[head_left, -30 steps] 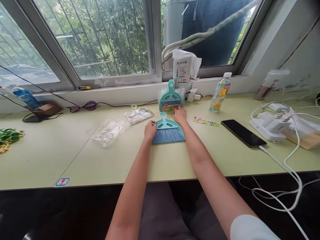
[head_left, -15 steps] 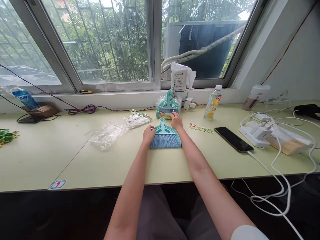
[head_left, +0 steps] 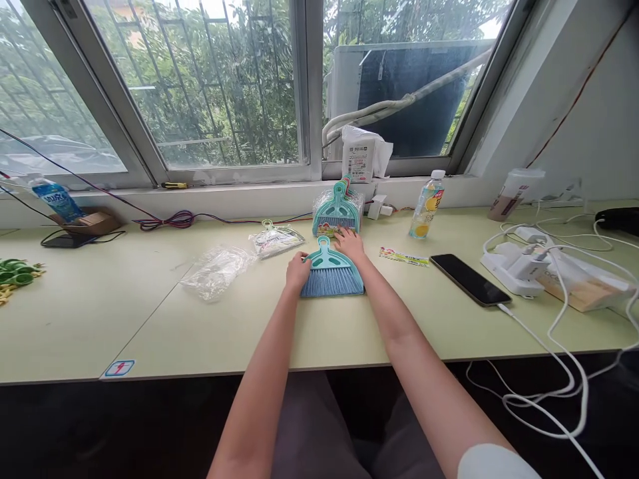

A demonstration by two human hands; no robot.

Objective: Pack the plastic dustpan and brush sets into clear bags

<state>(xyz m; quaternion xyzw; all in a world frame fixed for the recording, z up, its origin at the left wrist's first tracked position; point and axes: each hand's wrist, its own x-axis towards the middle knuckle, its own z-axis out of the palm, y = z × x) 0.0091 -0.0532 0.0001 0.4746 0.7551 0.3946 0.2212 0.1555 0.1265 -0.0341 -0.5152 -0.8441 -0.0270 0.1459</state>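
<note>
A teal hand brush [head_left: 332, 269] with grey-blue bristles lies on the table in front of me, handle pointing away. At its left edge, my left hand [head_left: 298, 271] is closed, thumb and fingers gripping the rim. My right hand [head_left: 351, 245] reaches past the brush's upper right, fingers outstretched, the tips at the label of a stack of teal dustpan-and-brush sets [head_left: 338, 211] in clear wrap. That stack stands against the wall under the sill. Whether the fingertips press on the label or only hover there, I cannot tell.
Crumpled clear plastic [head_left: 218, 271] and a wrapped pale-handled brush set [head_left: 275, 239] lie to the left. On the right are a printed label strip [head_left: 404, 257], a drink bottle [head_left: 427, 205], a phone [head_left: 470, 279] on a cable and a power strip [head_left: 516, 269].
My right hand has shifted slightly left, its fingers now more spread across the front of the stack's label. My left hand stays at the brush's edge.
</note>
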